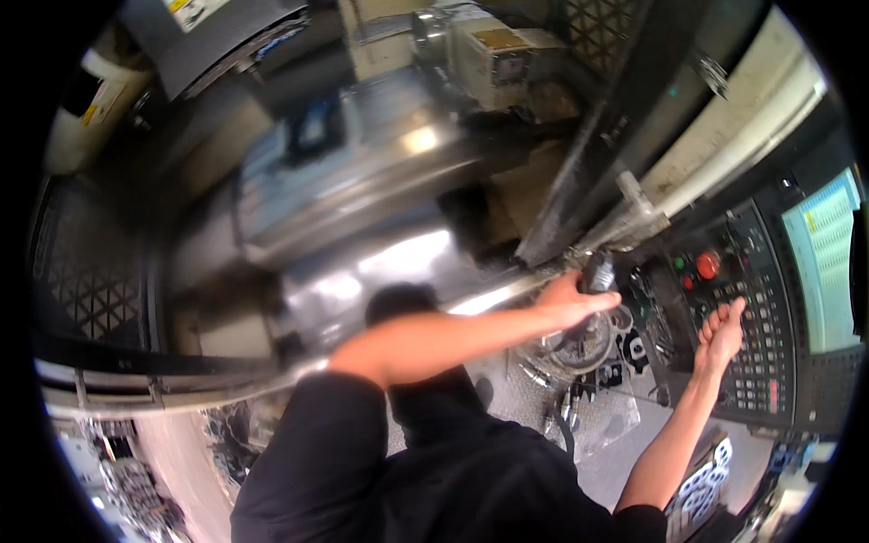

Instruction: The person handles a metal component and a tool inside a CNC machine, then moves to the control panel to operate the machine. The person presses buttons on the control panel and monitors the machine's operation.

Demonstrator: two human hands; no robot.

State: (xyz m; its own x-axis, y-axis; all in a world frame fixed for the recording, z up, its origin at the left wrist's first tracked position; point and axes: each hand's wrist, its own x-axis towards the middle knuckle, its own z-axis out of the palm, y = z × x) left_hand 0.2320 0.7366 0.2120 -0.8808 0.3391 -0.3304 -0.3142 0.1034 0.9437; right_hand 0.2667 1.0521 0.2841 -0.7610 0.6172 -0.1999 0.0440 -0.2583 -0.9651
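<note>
My left arm reaches across to the right, and my left hand [572, 302] is closed round a dark handheld tool with a greyish end [597, 273]; its exact kind is not clear. It is held above a round metal container [579, 355], beside the machine's opening. My right hand [721, 335] is at the control panel [759, 271], fingers curled and one digit pointing up at the keys. Whether that digit presses a key I cannot tell. A red emergency stop button [708, 264] sits just above this hand.
On the left, the machine interior holds a large metal block [353, 163], blurred by motion. A dark door edge [597, 136] slants above my left hand. The panel's lit screen [822, 262] is at far right. Metal parts [704, 489] lie at lower right, more parts [136, 480] at lower left.
</note>
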